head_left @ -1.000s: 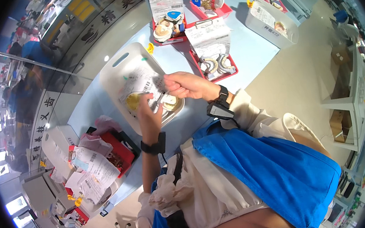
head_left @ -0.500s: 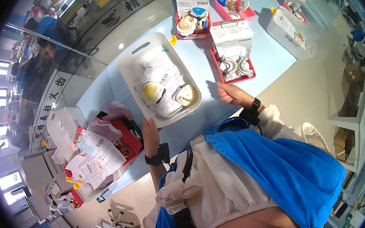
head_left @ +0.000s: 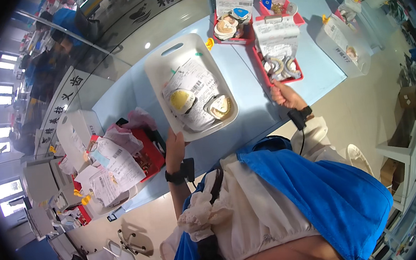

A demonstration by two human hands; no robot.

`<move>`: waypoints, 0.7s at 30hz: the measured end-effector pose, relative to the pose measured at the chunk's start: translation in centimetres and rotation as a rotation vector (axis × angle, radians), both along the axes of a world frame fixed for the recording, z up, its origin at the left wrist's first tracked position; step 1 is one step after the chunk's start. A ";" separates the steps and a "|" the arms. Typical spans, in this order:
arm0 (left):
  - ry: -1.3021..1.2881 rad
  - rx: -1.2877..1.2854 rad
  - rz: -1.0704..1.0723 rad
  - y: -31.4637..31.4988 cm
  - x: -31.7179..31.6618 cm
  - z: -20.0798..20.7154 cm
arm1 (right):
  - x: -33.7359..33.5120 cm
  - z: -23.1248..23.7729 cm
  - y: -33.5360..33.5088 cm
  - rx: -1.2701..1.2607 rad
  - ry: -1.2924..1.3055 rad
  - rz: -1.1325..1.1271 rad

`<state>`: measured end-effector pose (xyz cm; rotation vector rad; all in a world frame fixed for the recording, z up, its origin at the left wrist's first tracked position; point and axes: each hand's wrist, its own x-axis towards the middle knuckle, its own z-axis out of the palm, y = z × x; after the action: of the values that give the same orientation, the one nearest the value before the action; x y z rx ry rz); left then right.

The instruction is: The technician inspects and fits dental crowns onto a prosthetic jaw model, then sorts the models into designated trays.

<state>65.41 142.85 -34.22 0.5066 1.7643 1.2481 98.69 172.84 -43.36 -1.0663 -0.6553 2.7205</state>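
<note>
A white plastic tray [head_left: 156,80] holds printed slips, a yellow dental cast [head_left: 181,100] and a second, cream dental cast [head_left: 219,108]. My left hand [head_left: 175,146] grips the tray's near left corner, its fingers partly hidden by the rim. To the right, a red box [head_left: 299,76] has a clipped paper slip [head_left: 276,34] standing in it, with horseshoe-shaped dental models [head_left: 282,67] below. My right hand [head_left: 286,96] is closed at that box's near left edge, fingertips curled against it.
Two more red boxes with slips and models stand behind, one [head_left: 235,40] nearer the middle. At left, a red box [head_left: 153,158] lies among papers and pink wrap. A translucent bin [head_left: 333,50] stands at the table's right edge; a glass partition runs behind.
The whole view has shifted, moving the table things rightward. My right hand and the red box beside it have moved slightly away from me; my left hand stays at the tray corner.
</note>
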 end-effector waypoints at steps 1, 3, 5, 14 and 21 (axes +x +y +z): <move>0.001 -0.007 0.012 0.2 0.1 0.2 | 0.1 0.0 1.3 -0.015 -0.009 -0.013; 0.120 -0.121 -0.004 1.1 0.2 1.6 | -0.3 0.6 3.4 0.024 -0.068 -0.050; 0.318 -0.208 -0.006 1.7 -0.3 2.5 | -1.0 1.0 5.2 0.048 -0.034 -0.012; 1.077 -0.327 -0.160 5.9 -2.8 5.0 | -2.8 1.0 7.9 0.150 -0.055 0.133; 0.955 -0.194 -0.167 5.4 -2.7 5.1 | -9.3 8.2 -0.1 0.778 -0.260 0.378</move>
<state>62.69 148.28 -29.10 1.2431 2.5088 0.7222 89.39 172.71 -35.20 -1.1444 -1.9116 2.1956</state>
